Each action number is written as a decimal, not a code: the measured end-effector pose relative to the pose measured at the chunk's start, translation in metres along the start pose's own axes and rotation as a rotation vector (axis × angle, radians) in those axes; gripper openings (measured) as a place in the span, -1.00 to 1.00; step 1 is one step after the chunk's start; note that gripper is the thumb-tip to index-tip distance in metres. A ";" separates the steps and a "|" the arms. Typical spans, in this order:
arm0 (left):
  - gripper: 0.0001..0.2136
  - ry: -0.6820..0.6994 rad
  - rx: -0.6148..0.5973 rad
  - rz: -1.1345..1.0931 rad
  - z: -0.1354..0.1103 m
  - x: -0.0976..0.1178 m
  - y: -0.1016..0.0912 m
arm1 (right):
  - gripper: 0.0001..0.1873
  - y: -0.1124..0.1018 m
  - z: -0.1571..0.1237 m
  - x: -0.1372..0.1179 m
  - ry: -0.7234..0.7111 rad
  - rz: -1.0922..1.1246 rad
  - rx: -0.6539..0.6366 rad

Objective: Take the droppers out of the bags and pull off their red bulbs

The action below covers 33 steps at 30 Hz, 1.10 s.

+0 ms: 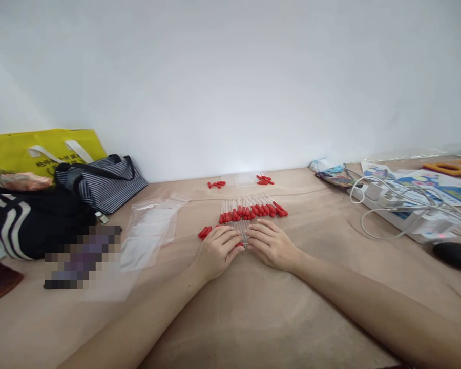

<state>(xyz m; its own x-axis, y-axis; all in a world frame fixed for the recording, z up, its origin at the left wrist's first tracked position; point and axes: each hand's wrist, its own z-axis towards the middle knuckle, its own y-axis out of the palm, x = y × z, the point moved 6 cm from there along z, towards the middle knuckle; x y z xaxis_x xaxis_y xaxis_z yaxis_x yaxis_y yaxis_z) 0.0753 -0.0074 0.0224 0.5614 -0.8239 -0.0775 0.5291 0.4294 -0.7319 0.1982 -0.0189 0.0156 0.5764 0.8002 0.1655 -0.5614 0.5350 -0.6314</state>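
Fingers curled and thumb drawn in, my left hand (219, 249) pinches a small red rubber bulb (239, 245) at its thumb tip. Facing it, my right hand (272, 244) has its fingertips bent down on a thin glass tube, with the fingers slightly apart; its thumb is mostly hidden. Between both hands lies a bunch of clear glass tubes (243, 228). Just beyond is a row of glass droppers (249, 211) with red bulbs toward me. More red bulbs (205, 232) lie left of my left hand, partly covered by it.
Farther back are loose red bulbs (217, 184) and more droppers (265, 180) near the wall. Clear plastic bags (148, 233) lie left, beside a striped bag (103, 184) and a yellow bag (42, 146). Right stand a power strip (399, 218), white cables and a black mouse-like object (454, 255).
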 end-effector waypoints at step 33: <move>-0.80 -0.350 0.158 -0.006 -0.017 -0.052 -0.045 | -0.75 -0.010 -0.030 0.045 0.375 -0.001 -0.067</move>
<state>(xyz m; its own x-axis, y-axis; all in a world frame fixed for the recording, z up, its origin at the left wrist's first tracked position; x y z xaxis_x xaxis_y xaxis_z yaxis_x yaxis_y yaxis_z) 0.0117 0.0101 0.0481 0.7266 -0.6625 0.1822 0.6095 0.4991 -0.6159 0.2475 0.0039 0.0069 0.7613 0.6382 -0.1146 -0.5278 0.5073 -0.6812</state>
